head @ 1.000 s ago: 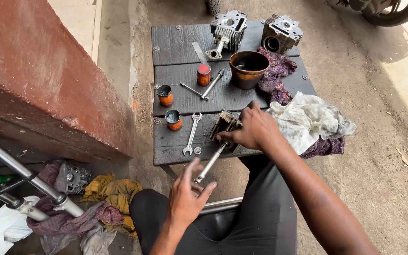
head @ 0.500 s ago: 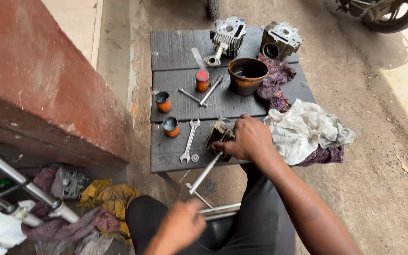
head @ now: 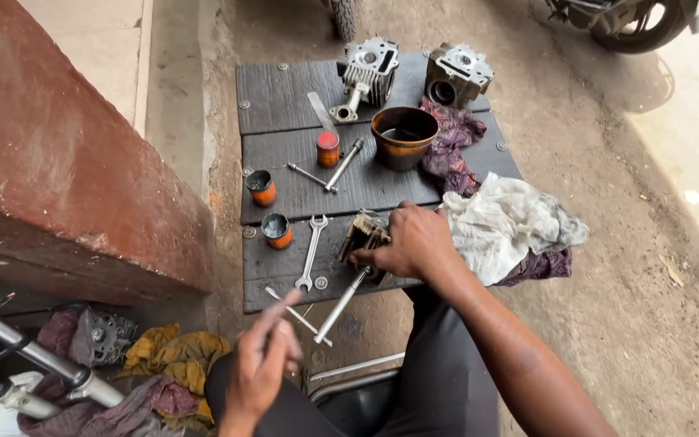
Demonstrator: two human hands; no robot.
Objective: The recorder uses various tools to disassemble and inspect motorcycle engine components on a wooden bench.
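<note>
The right hand [head: 414, 243] grips a finned engine part [head: 363, 236] at the counter [head: 285, 97] front edge, the blurred left hand [head: 262, 364] hovers loosely open, and the brown bowl [head: 404, 136] holds dark liquid.

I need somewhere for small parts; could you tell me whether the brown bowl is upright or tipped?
Upright: the brown bowl sits flat on the board, rim up.

Dark grey wooden board [head: 285, 97]; brown-orange bowl [head: 404, 137]; red-capped small tin [head: 328, 149]; two orange cups [head: 260, 188]; off-white rag [head: 507, 226]; purple patterned cloth [head: 451, 150]; yellow cloth [head: 173, 354]; reddish-brown wall [head: 66, 154].
</note>
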